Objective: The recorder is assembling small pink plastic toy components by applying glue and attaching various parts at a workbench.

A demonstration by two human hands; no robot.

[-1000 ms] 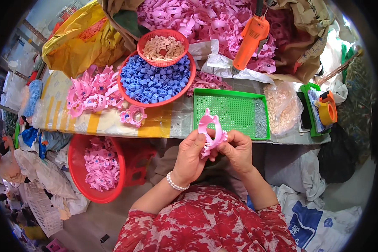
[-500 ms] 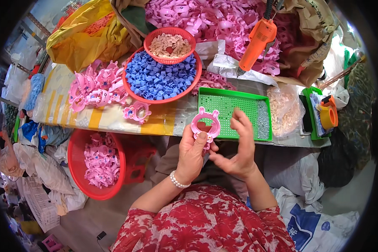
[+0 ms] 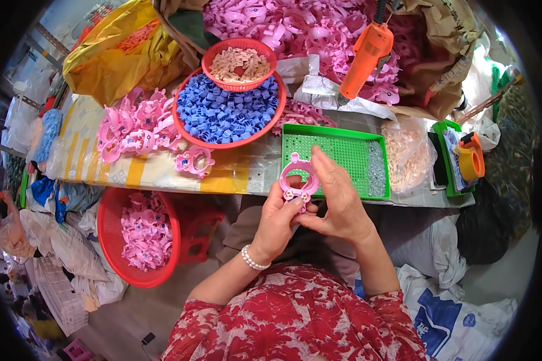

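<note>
A pink plastic ring-shaped part (image 3: 295, 194) with two small rounded ears is held upright above the table's front edge. My left hand (image 3: 272, 228) grips its lower end between thumb and fingers. Close against its right side is my right hand (image 3: 342, 204), fingers stretched upward and thumb reaching toward the part's bottom. Whether the right fingers touch the ring cannot be made out. Just beyond lies a green perforated tray (image 3: 336, 130) with small clear bits at its right end. Similar pink parts (image 3: 140, 129) are heaped on the table's left.
A red basket of blue pieces (image 3: 229, 111) carries a smaller red basket (image 3: 239, 87) of beige pieces. An orange electric screwdriver (image 3: 365, 60) hangs before a big sack of pink parts (image 3: 283, 27). Lower left stands a red basket (image 3: 106, 234). A bag of beige pieces (image 3: 408, 153) lies right.
My right hand has come in beside the pink part, its fingers straighter and closer together. The part has turned and tilted slightly in my left hand.
</note>
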